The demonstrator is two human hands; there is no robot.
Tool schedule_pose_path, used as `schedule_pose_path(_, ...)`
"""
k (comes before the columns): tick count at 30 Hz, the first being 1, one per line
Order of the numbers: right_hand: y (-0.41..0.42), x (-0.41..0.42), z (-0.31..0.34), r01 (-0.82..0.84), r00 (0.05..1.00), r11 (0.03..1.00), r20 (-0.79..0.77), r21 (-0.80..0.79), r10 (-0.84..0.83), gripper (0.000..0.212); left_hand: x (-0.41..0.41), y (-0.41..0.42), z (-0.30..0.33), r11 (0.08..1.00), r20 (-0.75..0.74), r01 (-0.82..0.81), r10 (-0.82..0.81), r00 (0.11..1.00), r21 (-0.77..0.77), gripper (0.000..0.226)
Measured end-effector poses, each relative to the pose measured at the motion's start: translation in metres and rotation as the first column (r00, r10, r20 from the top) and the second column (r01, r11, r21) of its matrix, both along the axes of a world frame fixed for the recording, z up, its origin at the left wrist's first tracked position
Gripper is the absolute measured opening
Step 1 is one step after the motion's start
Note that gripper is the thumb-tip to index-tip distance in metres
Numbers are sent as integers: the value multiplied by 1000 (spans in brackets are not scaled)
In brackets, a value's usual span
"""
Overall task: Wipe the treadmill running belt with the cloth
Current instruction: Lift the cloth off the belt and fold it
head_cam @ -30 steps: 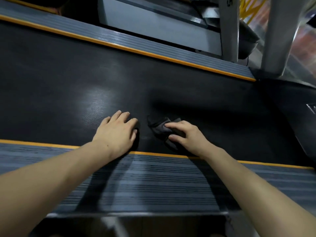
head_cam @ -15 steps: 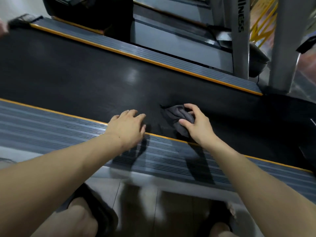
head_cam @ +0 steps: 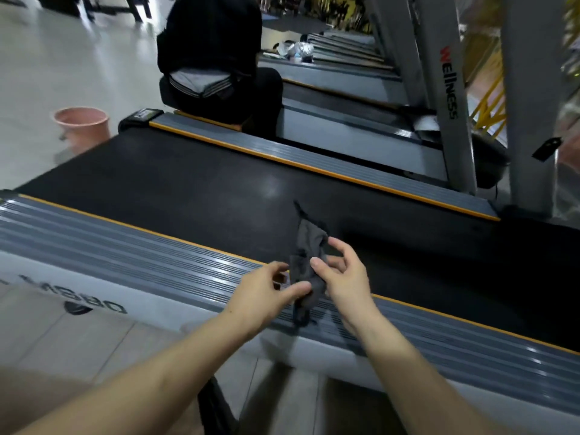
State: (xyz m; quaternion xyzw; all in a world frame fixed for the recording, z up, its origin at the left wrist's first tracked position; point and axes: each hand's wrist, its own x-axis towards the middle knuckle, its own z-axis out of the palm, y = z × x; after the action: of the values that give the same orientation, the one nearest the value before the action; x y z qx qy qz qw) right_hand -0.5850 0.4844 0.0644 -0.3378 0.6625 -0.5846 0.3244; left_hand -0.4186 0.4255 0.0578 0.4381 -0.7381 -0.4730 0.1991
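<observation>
The black running belt (head_cam: 201, 189) runs across the middle of the head view, between two grey ribbed side rails with orange edges. A dark grey cloth (head_cam: 306, 246) hangs crumpled above the belt's near edge and the near rail (head_cam: 125, 246). My left hand (head_cam: 266, 293) pinches the cloth's lower part between thumb and fingers. My right hand (head_cam: 342, 277) grips its right side with the thumb against the fabric and the other fingers spread. Both hands are off the belt.
A person in black (head_cam: 216, 58) crouches at the far rail's left end. A pink bucket (head_cam: 83, 124) stands on the floor at the left. Grey treadmill uprights (head_cam: 452, 98) rise at the right. More treadmills lie beyond.
Both hands have lifted off the belt. The cloth, pressed flat under my right hand before, is now raised and held by both hands. My view has tilted up and back.
</observation>
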Motion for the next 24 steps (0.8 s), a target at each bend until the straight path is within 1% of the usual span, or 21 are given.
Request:
schedule_pose_path(1, 1, 8, 0, 7, 998, 1000, 70, -13, -7, 52, 2, 5, -1, 1000, -37, 4, -3, 999, 16, 62)
schedule_pose_path(3, 4, 19, 0, 12, 984, 1000, 180, -28, -7, 58, 4, 11, -1, 999, -93, -42, 44, 995, 19, 43)
schedule_pose_path(5, 8, 27, 1, 21, 968, 999, 251, -45, -9, 57, 8, 12, 2, 992, -133, -128, 126, 983, -8, 19)
schedule_pose_path(7, 13, 32, 6, 28, 954, 997, 300, -75, -4, 58, 12, 12, 9, 985, -180, -173, 165, 970, -25, 5)
schedule_pose_path(9, 18, 35, 9, 35, 957, 997, 291, -62, -15, 65, 18, 9, 19, 981, -219, -191, 179, 959, -34, 8)
schedule_pose_path(11, 21, 37, 10, 54, 958, 998, 283, -29, -43, 71, 23, 1, 29, 974, -245, -206, 177, 953, -98, 14)
schedule_pose_path(13, 25, 37, 12, 69, 958, 998, 279, -5, -65, 73, 25, -9, 42, 963, -260, -220, 174, 950, -158, 17)
schedule_pose_path(14, 27, 37, 16, 72, 965, 997, 252, -1, -69, 74, 25, -15, 49, 960, -262, -223, 174, 949, -170, 17)
schedule_pose_path(15, 28, 37, 21, 69, 980, 998, 186, 9, -69, 71, 25, -19, 57, 960, -258, -215, 165, 952, -178, 16)
schedule_pose_path(17, 30, 36, 33, 78, 996, 996, -39, 36, -77, 64, 25, -26, 72, 968, -231, -160, 113, 966, -195, 12)
schedule_pose_path(19, 29, 32, 44, 135, 959, 990, -257, 34, -122, 67, 25, -33, 84, 970, -206, -97, 51, 977, -223, 7)
schedule_pose_path(20, 27, 31, 50, 150, 936, 989, -326, 14, -137, 72, 25, -35, 89, 969, -192, -67, 21, 981, -239, 6)
schedule_pose_path(22, 24, 31, 63, 81, 908, 996, -408, -46, -92, 76, 29, -40, 97, 966, -153, 3, -44, 987, -258, 8)
schedule_pose_path(24, 18, 34, 76, -50, 862, 996, -506, -67, 9, 66, 33, -45, 103, 958, -122, 80, -118, 985, -275, 12)
